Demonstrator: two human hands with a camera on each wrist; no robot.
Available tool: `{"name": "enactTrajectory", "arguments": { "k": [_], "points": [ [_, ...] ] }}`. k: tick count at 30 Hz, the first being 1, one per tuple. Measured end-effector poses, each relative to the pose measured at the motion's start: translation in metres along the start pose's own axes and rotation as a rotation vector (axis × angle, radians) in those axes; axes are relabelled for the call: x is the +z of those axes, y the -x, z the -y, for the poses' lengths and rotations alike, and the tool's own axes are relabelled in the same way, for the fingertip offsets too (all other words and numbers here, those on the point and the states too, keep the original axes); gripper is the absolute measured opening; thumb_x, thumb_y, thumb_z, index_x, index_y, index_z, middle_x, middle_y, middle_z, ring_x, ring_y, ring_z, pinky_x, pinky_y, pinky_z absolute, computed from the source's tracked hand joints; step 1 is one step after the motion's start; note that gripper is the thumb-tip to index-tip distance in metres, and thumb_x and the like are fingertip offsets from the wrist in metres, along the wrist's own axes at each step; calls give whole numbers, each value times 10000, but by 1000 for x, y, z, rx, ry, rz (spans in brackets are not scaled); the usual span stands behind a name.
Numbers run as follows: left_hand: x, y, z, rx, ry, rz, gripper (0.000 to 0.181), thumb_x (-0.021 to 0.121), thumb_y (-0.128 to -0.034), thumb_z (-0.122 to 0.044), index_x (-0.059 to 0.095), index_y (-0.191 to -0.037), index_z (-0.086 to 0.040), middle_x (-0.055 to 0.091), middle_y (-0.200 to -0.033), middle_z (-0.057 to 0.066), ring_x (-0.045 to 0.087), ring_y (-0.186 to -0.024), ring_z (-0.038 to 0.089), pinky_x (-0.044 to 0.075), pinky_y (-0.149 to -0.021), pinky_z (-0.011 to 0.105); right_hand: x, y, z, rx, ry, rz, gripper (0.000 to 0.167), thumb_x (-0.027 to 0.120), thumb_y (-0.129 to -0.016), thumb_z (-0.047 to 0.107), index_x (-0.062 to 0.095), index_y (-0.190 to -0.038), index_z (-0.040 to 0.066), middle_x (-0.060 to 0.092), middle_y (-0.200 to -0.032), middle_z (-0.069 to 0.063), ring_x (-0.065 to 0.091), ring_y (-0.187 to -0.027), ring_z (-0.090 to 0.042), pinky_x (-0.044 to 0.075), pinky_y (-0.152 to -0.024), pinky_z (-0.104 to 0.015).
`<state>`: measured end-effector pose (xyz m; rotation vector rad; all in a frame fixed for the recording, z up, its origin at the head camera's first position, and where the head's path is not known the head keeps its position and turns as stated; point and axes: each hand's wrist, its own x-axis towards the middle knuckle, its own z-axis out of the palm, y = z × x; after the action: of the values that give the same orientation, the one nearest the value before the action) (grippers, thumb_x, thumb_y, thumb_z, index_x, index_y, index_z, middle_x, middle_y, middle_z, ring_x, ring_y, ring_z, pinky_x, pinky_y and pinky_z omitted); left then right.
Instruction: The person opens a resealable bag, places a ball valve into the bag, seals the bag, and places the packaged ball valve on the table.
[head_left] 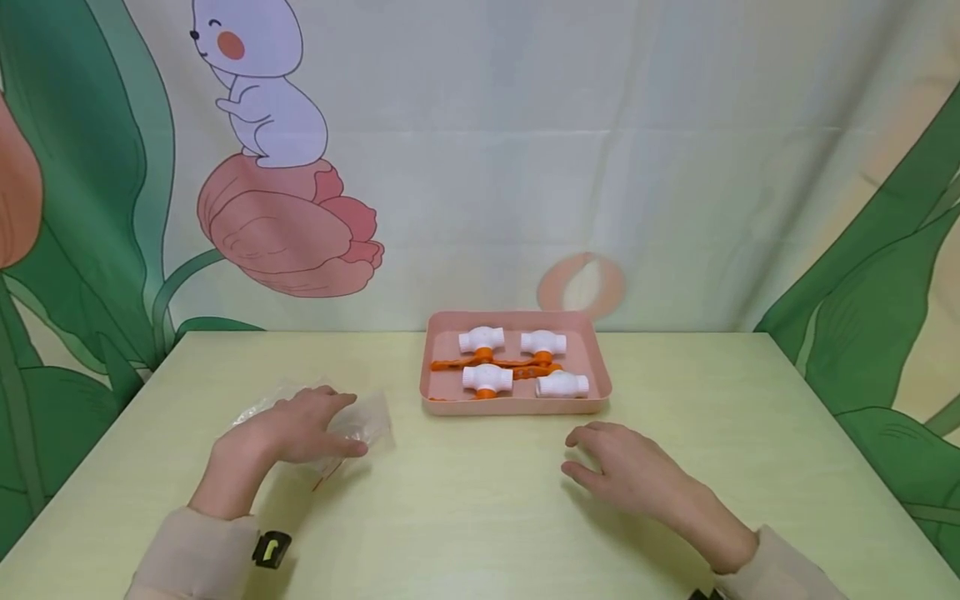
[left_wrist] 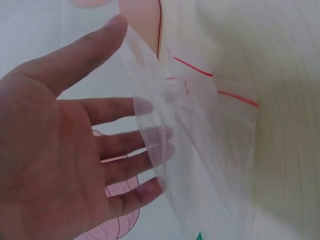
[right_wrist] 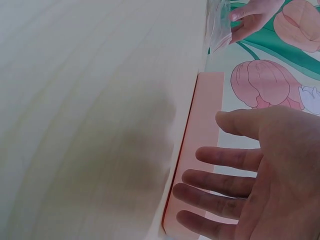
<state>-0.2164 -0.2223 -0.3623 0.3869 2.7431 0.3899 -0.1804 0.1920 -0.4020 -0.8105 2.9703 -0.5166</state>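
My left hand (head_left: 300,427) is over clear zip-lock bags (head_left: 372,419) at the left of the table, its thumb and fingers spread. In the left wrist view its fingertips show behind the clear plastic of a bag (left_wrist: 220,155), and red zip lines run across the plastic. Some of the bags are hidden under the hand. My right hand (head_left: 633,471) hovers above the table in front of the pink tray (head_left: 517,407), holding nothing, with its fingers apart in the right wrist view. Several white ball valves (head_left: 487,379) with orange handles (head_left: 450,364) lie in that tray.
The pale table (head_left: 465,517) reaches back to a hanging cloth (head_left: 465,167) printed with flowers, leaves and a white animal. Against this cloth, near the middle of the far edge, stands the tray. A dark device (head_left: 272,549) sits at my left cuff.
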Motion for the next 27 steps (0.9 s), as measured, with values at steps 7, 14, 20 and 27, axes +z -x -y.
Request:
{"name": "enactTrajectory", "arguments": {
  "k": [7, 14, 20, 27],
  "points": [
    [1, -3, 1, -27, 13, 9, 860, 727, -919, -504, 427, -1521, 32, 419, -1510, 303, 406, -1371, 504, 374, -1058, 668, -1, 0, -1, 3, -5, -1, 258, 732, -967, 279, 719, -1124, 75, 708, -1093, -36, 662, -1034, -250, 547, -874, -462],
    [3, -4, 1, -31, -1, 17, 820, 715, -926, -506, 452, -1516, -1, 454, -1497, 281, 396, -1380, 503, 307, -1052, 742, 0, -1, -1, 15, -5, 3, 261, 732, -966, 266, 716, -1130, 64, 709, -1091, -39, 663, -1026, -243, 546, -879, -455],
    [5, -8, 0, -35, -21, -2, 815, 714, -925, -510, 457, -1514, -9, 497, -1464, 275, 424, -1357, 500, 282, -1034, 778, 1, -2, -1, 29, -14, 11, 266, 731, -965, 264, 716, -1136, 59, 708, -1100, -46, 661, -1038, -248, 541, -892, -462],
    [6, -11, 1, -16, -31, -36, 873, 758, -892, -505, 437, -1518, 12, 501, -1447, 290, 443, -1340, 492, 272, -1019, 797, 1, -2, -2, 22, -16, 14, 268, 731, -967, 260, 717, -1136, 53, 713, -1107, -53, 665, -1042, -252, 543, -899, -466]
  ]
}}
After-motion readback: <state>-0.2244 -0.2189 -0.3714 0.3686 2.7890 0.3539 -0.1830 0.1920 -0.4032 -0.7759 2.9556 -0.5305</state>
